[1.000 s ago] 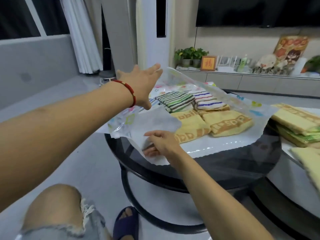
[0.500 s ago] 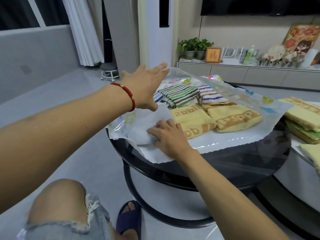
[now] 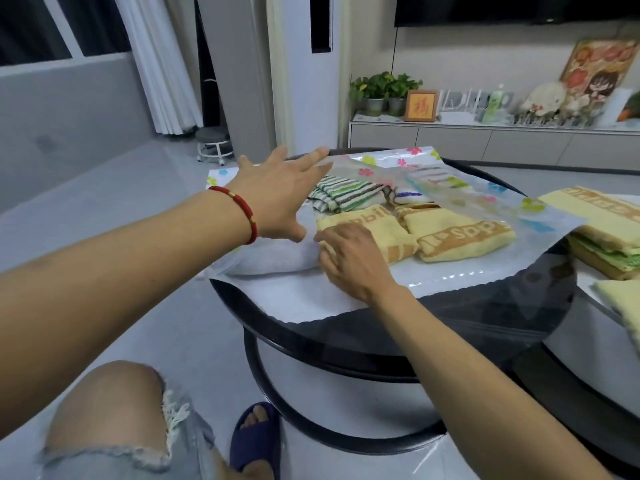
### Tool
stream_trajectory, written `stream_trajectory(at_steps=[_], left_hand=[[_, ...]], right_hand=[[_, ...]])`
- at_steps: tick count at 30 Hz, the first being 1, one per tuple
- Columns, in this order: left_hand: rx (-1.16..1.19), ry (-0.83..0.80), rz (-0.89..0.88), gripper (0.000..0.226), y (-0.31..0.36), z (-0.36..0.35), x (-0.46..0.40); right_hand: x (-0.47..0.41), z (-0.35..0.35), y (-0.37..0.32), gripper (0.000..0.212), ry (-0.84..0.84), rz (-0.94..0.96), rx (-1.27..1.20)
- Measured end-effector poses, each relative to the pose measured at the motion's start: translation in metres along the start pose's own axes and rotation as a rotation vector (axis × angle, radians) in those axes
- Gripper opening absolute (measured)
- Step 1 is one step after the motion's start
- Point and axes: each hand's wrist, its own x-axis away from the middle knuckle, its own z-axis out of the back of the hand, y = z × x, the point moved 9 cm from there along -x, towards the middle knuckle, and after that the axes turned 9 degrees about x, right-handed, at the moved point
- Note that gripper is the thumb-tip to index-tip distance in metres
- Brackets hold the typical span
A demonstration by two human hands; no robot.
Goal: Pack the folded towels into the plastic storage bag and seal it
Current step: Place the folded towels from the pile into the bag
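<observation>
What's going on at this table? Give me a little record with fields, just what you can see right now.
Left hand: fingers straight, lifting the upper sheet of the plastic bag
Right hand: resting on the near yellow towel inside the bag
Also in the bag: second yellow towel, green striped towel, another striped towel, white towel
Outside the bag: towel stack at right
Bag mouth: open, not sealed
Table: round, dark glass
</observation>
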Motion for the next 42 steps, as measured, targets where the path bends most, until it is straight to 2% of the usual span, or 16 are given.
stream_trajectory(at_steps=[3, 6, 9, 10, 15, 17, 18, 21, 23, 25, 26, 30, 33, 36, 38, 42], left_hand=[[-0.001, 0.027, -0.008, 0.107, 0.010, -0.001, -0.006], [-0.015, 0.045, -0.033, 0.100, 0.027, 0.000, -0.016], [-0.006, 0.076, -0.054, 0.092, 0.047, 0.002, -0.026], [-0.011, 0.082, -0.064, 0.091, 0.054, 0.002, -0.030], [-0.078, 0.093, -0.168, 0.086, 0.100, -0.012, -0.057], [-0.085, 0.088, -0.197, 0.083, 0.117, -0.019, -0.068], [-0.090, 0.084, -0.209, 0.081, 0.125, -0.022, -0.073], [-0.110, 0.080, -0.236, 0.074, 0.146, -0.031, -0.084], [-0.093, 0.084, -0.243, 0.074, 0.159, -0.031, -0.090], [-0.071, 0.096, -0.231, 0.073, 0.167, -0.030, -0.095], [-0.067, 0.108, -0.223, 0.072, 0.169, -0.029, -0.097], [-0.061, 0.178, -0.204, 0.070, 0.165, -0.021, -0.097], [-0.039, 0.184, -0.178, 0.072, 0.158, -0.019, -0.095], [-0.037, 0.167, -0.148, 0.074, 0.154, -0.018, -0.092], [-0.030, 0.157, -0.118, 0.075, 0.147, -0.016, -0.089], [-0.010, 0.142, -0.078, 0.081, 0.131, -0.002, -0.085]], right_hand=[[0.027, -0.025, 0.068, 0.054, -0.327, -0.274, 0.241], [0.026, -0.026, 0.077, 0.057, -0.323, -0.360, 0.283], [0.026, -0.015, 0.068, 0.056, -0.339, -0.320, 0.204], [0.030, -0.003, 0.067, 0.054, -0.296, -0.278, 0.203], [0.099, 0.095, 0.086, 0.031, 0.129, -0.034, 0.297], [0.145, 0.129, 0.125, 0.030, 0.248, -0.059, 0.398], [0.167, 0.141, 0.153, 0.031, 0.250, -0.127, 0.444], [0.235, 0.155, 0.259, 0.037, 0.115, -0.532, 0.554], [0.280, 0.136, 0.319, 0.040, -0.123, -0.795, 0.586], [0.314, 0.107, 0.350, 0.040, -0.383, -0.935, 0.584], [0.323, 0.097, 0.357, 0.041, -0.445, -0.963, 0.583], [0.330, 0.090, 0.365, 0.043, -0.518, -1.055, 0.619], [0.333, 0.100, 0.358, 0.052, -0.580, -1.031, 0.689], [0.323, 0.121, 0.344, 0.049, -0.477, -0.883, 0.709], [0.320, 0.139, 0.331, 0.049, -0.416, -0.869, 0.628], [0.317, 0.183, 0.293, 0.036, -0.204, -0.940, 0.178]])
